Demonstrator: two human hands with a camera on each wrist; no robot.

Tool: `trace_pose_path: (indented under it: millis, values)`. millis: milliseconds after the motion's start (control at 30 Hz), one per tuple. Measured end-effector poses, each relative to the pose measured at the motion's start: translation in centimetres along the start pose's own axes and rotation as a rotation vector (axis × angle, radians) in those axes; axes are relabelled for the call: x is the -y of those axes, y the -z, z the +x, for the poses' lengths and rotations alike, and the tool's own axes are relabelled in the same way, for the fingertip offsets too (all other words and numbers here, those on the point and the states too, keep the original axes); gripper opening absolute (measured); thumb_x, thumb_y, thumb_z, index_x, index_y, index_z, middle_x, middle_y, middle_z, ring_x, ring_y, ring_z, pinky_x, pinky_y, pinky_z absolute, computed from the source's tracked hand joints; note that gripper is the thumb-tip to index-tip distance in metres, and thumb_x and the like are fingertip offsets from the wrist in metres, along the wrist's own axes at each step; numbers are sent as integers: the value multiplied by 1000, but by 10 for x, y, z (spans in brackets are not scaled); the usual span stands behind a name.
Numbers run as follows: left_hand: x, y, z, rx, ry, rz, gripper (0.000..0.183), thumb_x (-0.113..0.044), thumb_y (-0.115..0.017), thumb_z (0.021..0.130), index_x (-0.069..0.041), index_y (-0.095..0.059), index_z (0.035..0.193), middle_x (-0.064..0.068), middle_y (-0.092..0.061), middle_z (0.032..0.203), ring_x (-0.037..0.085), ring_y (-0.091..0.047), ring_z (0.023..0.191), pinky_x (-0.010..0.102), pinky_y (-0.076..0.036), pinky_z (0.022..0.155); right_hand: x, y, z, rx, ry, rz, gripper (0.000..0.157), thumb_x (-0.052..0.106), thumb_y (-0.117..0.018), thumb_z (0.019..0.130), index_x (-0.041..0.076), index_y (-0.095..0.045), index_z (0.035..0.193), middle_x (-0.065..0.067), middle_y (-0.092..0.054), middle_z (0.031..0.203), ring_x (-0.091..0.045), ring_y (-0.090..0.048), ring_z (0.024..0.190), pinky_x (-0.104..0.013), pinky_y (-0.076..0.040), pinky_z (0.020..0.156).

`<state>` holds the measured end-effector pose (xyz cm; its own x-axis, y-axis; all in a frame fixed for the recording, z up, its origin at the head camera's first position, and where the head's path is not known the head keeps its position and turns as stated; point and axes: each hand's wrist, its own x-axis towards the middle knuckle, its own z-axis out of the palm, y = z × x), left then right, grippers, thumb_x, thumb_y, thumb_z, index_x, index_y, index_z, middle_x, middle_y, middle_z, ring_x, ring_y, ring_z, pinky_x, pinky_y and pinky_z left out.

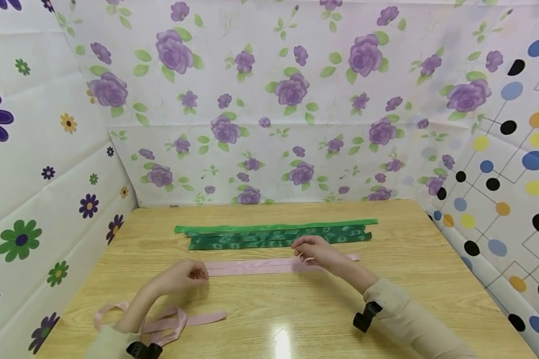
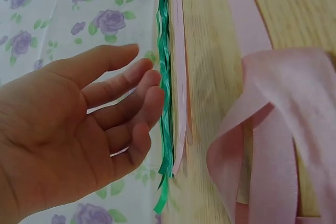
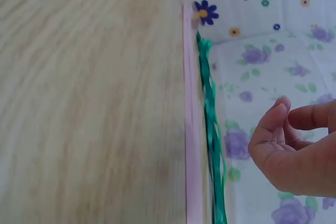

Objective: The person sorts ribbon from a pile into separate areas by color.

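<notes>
Two pink ribbon strips (image 1: 256, 267) lie side by side across the middle of the table. Over their left end hovers my left hand (image 1: 181, 276), its fingers loosely bent with nothing between them, as the left wrist view shows. Above the strips' right part is my right hand (image 1: 319, 254); in the right wrist view the right hand (image 3: 296, 148) has thumb and forefinger tips close together, with no ribbon between them. Behind the pink strips lie several green ribbon strips (image 1: 278, 237), some patterned. Near my left forearm sits a loose, looped pink ribbon (image 1: 206, 318).
The wooden table (image 1: 269, 304) ends at a flowered cloth (image 1: 292, 124) behind. A daisy-print cloth (image 1: 49, 199) borders the left side and a dotted cloth (image 1: 498, 199) the right. Black wrist cameras are strapped to both sleeves.
</notes>
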<state>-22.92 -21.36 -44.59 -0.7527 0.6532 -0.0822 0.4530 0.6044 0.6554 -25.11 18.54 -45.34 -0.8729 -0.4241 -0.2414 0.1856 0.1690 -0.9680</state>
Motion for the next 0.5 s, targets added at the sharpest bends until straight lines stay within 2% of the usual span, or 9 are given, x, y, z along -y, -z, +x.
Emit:
trace_pose_path:
  millis: [67, 200, 267, 367, 433, 500]
  values:
    - [-5, -4, -1, 57, 2, -28, 12, -15, -69, 89, -4, -67, 94, 2, -65, 83, 5, -56, 72, 23, -48, 64, 1, -9, 0, 22, -15, -12, 32, 13, -45, 101, -9, -51, 123, -5, -60, 93, -13, -53, 74, -29, -43, 68]
    - [-20, -17, -2, 142, 70, -69, 25, -13, -79, 78, -3, -65, 97, 6, -62, 84, 10, -53, 72, 23, -45, 63, -1, -25, 3, 85, -41, -81, 27, 13, -45, 101, -5, -57, 117, -6, -61, 91, -14, -53, 73, -29, -43, 66]
    - [-29, -26, -3, 140, 102, -40, 29, -10, -82, 73, -3, -63, 94, 7, -60, 83, 12, -51, 71, 23, -44, 62, -2, -32, 5, 119, -42, -125, 25, 15, -46, 102, -2, -60, 112, -8, -62, 91, -15, -53, 72, -29, -43, 65]
    - [-39, -37, -2, 96, 107, 63, 24, -3, -82, 69, -6, -63, 83, 3, -58, 77, 10, -47, 67, 22, -41, 59, -3, -42, 8, 162, -46, -182, 24, 17, -48, 101, 0, -63, 108, -12, -63, 92, -16, -54, 71, -28, -44, 63]
    - [-43, -42, -1, 76, 83, 116, 18, 2, -79, 70, -6, -64, 76, 1, -59, 72, 7, -47, 63, 20, -42, 56, -3, -47, 9, 187, -45, -218, 25, 17, -49, 101, -1, -65, 108, -13, -64, 92, -16, -54, 70, -28, -43, 62]
    - [-47, -44, 1, 86, 46, 138, 15, 7, -74, 72, -6, -66, 69, 0, -61, 67, 3, -45, 58, 18, -41, 54, -3, -53, 10, 213, -44, -254, 26, 17, -49, 100, -2, -65, 107, -12, -64, 90, -15, -53, 69, -27, -42, 61]
